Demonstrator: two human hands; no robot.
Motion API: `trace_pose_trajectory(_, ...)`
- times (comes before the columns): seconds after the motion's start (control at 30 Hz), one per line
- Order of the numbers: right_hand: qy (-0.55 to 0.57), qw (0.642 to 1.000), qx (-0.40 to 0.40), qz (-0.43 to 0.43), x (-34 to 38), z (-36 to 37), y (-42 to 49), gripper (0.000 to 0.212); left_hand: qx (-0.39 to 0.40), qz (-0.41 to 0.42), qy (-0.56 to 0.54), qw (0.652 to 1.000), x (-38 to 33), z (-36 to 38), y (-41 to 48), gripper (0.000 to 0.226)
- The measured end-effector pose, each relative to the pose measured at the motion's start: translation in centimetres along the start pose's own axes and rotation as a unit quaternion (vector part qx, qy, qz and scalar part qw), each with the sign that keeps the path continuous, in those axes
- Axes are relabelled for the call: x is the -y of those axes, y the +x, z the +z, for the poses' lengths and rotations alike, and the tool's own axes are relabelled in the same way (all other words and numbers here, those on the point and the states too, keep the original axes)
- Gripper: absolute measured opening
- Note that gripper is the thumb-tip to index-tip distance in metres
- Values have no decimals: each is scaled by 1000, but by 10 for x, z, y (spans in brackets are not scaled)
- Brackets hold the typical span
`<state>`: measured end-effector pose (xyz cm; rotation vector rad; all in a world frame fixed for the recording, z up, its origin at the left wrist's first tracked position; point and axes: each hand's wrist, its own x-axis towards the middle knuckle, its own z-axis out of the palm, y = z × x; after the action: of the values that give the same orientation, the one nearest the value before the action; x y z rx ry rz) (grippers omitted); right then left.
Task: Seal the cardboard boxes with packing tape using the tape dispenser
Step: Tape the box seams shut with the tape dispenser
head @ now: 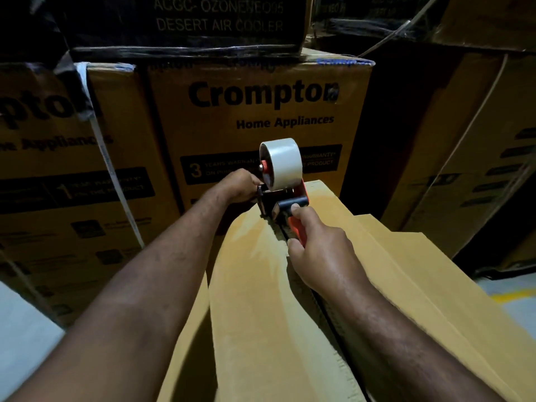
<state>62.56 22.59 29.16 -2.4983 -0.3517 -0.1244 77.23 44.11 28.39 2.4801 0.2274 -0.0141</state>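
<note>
A plain brown cardboard box (255,285) lies in front of me, its two top flaps meeting at a dark centre seam. A red and black tape dispenser (285,203) with a roll of pale tape (282,163) stands on the far end of that seam. My right hand (322,248) grips the dispenser's red handle. My left hand (242,185) holds the black front of the dispenser beside the roll; its fingertips are hidden behind the frame.
Large printed Crompton cartons (261,126) are stacked like a wall just beyond the box, with more cartons at left (72,184) and right (464,140). A white strap (110,169) hangs down the left carton. Pale floor (516,300) shows at the lower right and lower left.
</note>
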Motion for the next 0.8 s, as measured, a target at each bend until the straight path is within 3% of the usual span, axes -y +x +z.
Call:
trace_pose_trajectory(0.2,-19,1000,11,-5,4,-10,-14,52,-12,-16,3,1000,-10,4,2,17)
trace_pose_trajectory(0.33,-25,1000,12,6,-3,-19,-29,54,-29,-16,11,999,-7,8,1,30)
trace_pose_trajectory(0.67,-2,998,55,22,-25,-44,-90,58,-80,3,85,993,-3,20,-12,36)
trace_pose_trajectory(0.8,-1,996,74,44,-31,-55,-116,55,-59,-4,132,989,-7,22,-17,43)
